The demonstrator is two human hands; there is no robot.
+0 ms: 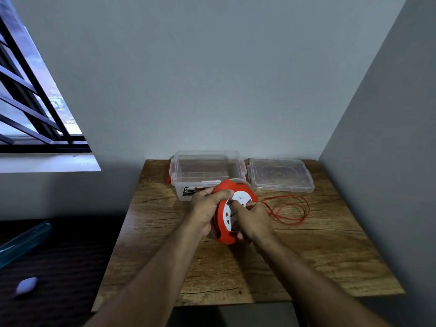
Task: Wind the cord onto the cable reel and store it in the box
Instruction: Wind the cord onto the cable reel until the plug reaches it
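Lying loose on the table (236, 274) to the right, the cord (291, 210) is being drawn toward the reel (223, 223), gripped by the left hand (205, 208), turned by the curled right hand (251, 220).

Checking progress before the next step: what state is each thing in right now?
Reel: tilted up on edge, held in both hands.
Cord: partly loose, looped on the table.
Box: open, nothing inside.
Lid: off, lying beside the box.
Left hand: grips the reel's rim.
Right hand: on the reel's white face.
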